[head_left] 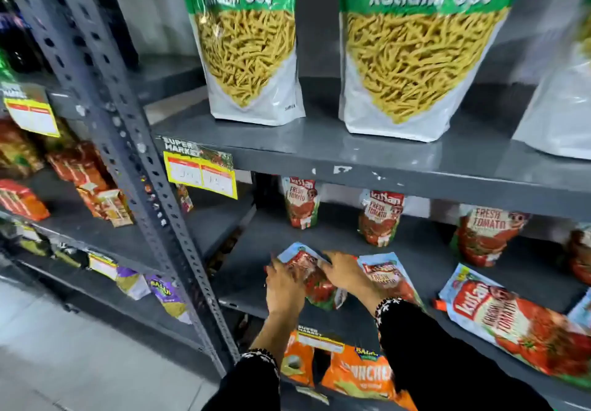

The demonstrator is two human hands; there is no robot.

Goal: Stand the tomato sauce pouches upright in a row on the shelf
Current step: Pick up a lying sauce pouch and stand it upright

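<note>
- Head view: both hands are reaching onto the grey middle shelf, sleeves dark with white trim.
- Left hand is gripping the left edge of a tomato sauce pouch; its fingers are curled around it.
- Right hand is pressing on the same pouch's top right side, fingers wrapped over it.
- Held pouch is sitting tilted at the shelf front, not upright.
- Three pouches are standing upright at the back: first, second, third.
- Two more are lying flat to the right: nearer one just beside the right hand, farther one near the shelf edge.
- Two Ratlami Sev bags are standing on the shelf above.
</note>
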